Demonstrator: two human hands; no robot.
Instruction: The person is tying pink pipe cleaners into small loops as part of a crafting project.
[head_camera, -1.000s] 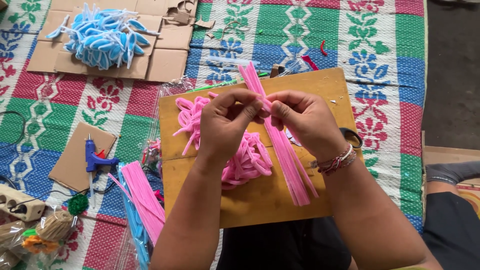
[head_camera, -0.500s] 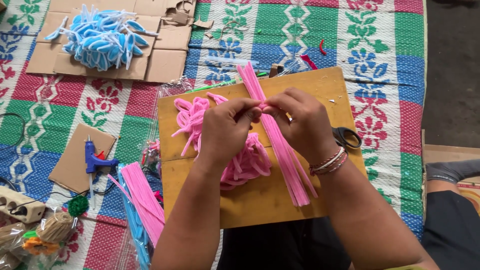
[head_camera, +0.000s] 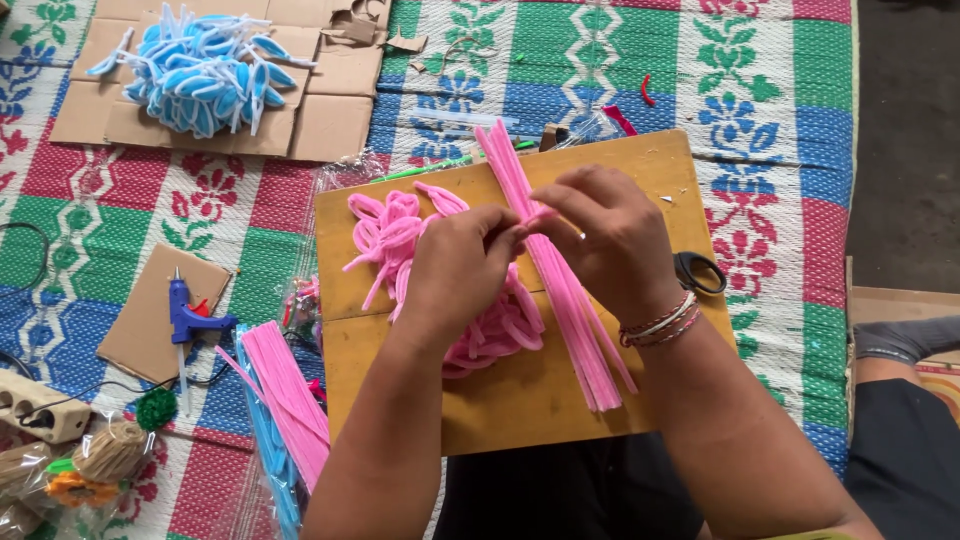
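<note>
Nearest us, our forearms reach over a wooden board (head_camera: 520, 400) whose near edge they partly cover, and our left hand (head_camera: 455, 275) and right hand (head_camera: 605, 240) meet above it, fingertips pinched together on a pink pipe cleaner (head_camera: 528, 217), most of which hides behind the fingers. Under the left hand lies a heap of bent pink loops (head_camera: 400, 235), partly hidden, beside a straight pink bundle (head_camera: 570, 310); scissors (head_camera: 700, 272) peek out past the right wrist. Farther off, blue loops (head_camera: 200, 75) rest on cardboard (head_camera: 325, 125) on the mat.

Clear plastic bag (head_camera: 275, 420) of pink sticks, lower left.
</note>
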